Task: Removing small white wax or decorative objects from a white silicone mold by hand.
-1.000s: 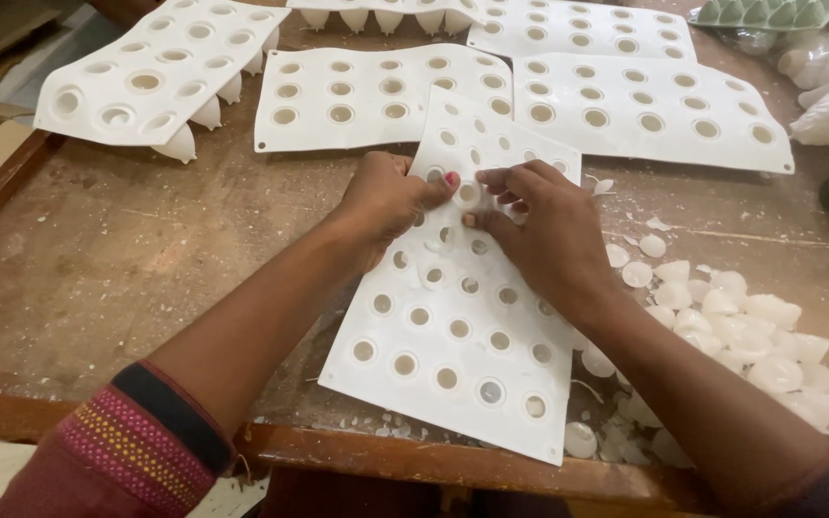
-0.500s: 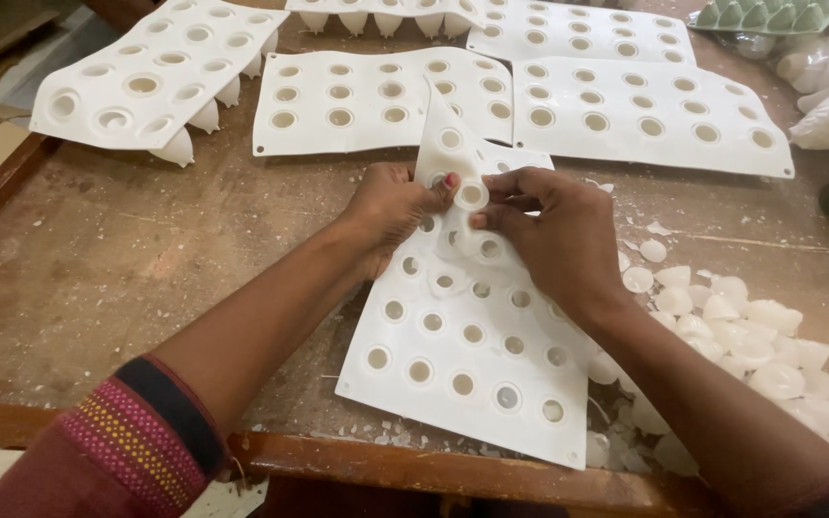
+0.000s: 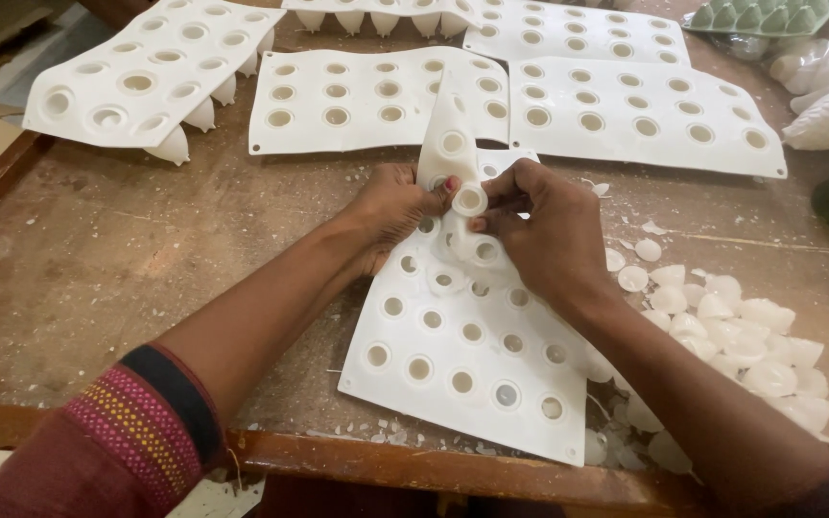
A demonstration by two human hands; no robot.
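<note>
A white flexible mould sheet (image 3: 472, 355) with rows of round cavities lies on the wooden table (image 3: 127, 259) in front of me. Its far end is bent upward into a fold. My left hand (image 3: 397, 206) pinches the sheet from the left. My right hand (image 3: 539, 230) grips it from the right, with fingertips around one bulging cavity (image 3: 469, 200). To the right lies a heap of several small white cone-shaped pieces (image 3: 731, 326).
More white mould sheets lie at the back: one raised at the left (image 3: 146, 82), one in the middle (image 3: 367, 101), one at the right (image 3: 645, 120). A green mould (image 3: 769, 17) sits at the far right corner. White crumbs dot the table and its front edge (image 3: 357, 460).
The sheet's far end has been folded up higher. Both hands have shifted slightly away from me along the sheet, and one cavity now bulges between the fingertips.
</note>
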